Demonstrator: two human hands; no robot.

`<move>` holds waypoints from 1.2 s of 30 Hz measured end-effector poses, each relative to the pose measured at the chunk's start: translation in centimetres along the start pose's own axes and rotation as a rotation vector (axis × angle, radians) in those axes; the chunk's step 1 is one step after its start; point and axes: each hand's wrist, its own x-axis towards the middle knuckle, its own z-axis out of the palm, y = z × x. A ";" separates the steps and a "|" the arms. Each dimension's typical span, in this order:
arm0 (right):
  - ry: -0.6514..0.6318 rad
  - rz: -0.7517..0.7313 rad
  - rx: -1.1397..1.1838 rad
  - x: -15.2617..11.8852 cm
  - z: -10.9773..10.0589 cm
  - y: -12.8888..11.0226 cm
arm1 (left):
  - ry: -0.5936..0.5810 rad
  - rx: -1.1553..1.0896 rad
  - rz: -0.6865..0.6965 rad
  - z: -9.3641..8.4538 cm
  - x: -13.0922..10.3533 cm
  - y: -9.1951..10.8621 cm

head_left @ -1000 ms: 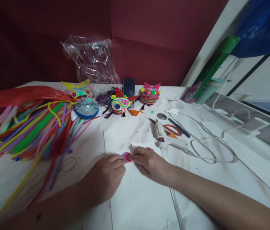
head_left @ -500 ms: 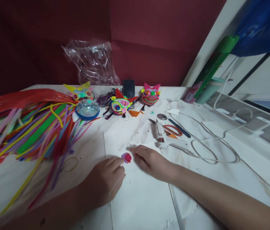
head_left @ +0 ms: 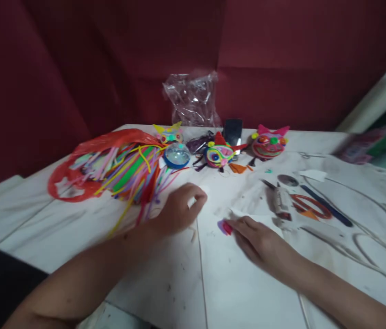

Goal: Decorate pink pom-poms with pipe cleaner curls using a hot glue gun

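Note:
Fingertips of my right hand (head_left: 256,233) close on a small pink and purple piece (head_left: 225,227) lying on a white sheet. The piece is a red-pink blob against a lilac backing; its material is blurred. My left hand (head_left: 184,208) is lifted over the table to the left, thumb and forefinger curved into a ring with their tips together. Whether anything small sits between those tips cannot be seen. Beyond it stands a clear dome (head_left: 177,155) with a blue rim. Farther back is a colourful decorated animal head (head_left: 219,155) with red horns.
Bundled pipe cleaners (head_left: 134,169) spill from a red plastic bag (head_left: 72,183) at the left. Another decorated head (head_left: 270,142), a phone (head_left: 233,131) and a crumpled clear bag (head_left: 194,98) are at the back. At right lie a glue gun (head_left: 282,203), orange-handled scissors (head_left: 311,205) and cable loops.
My left hand has left the pink and purple piece and moved up and left. My right hand has come onto the piece. The camera has turned left.

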 end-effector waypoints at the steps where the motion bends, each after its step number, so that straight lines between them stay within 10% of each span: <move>1: 0.001 -0.008 0.000 0.0 0.1 0.1 | 0.060 0.014 -0.103 -1.8 0.7 0.1; 4: -0.012 -0.028 -0.018 -0.1 0.2 0.2 | 0.062 0.138 -0.233 -7.2 1.7 0.0; 8: -0.001 -0.032 -0.038 -0.2 0.2 0.0 | -0.220 0.388 -0.306 -10.5 -0.1 -2.0; 21: 0.022 -0.011 -0.090 0.0 0.0 -0.5 | -0.604 0.345 -0.025 -1.2 -3.4 0.4; 29: 0.019 -0.018 -0.116 0.0 -0.2 -0.6 | -0.505 0.454 -0.304 -0.8 -2.8 1.0; 36: 0.029 -0.038 -0.060 -0.1 -0.1 -0.3 | -0.578 0.391 -0.273 -1.6 -2.6 0.6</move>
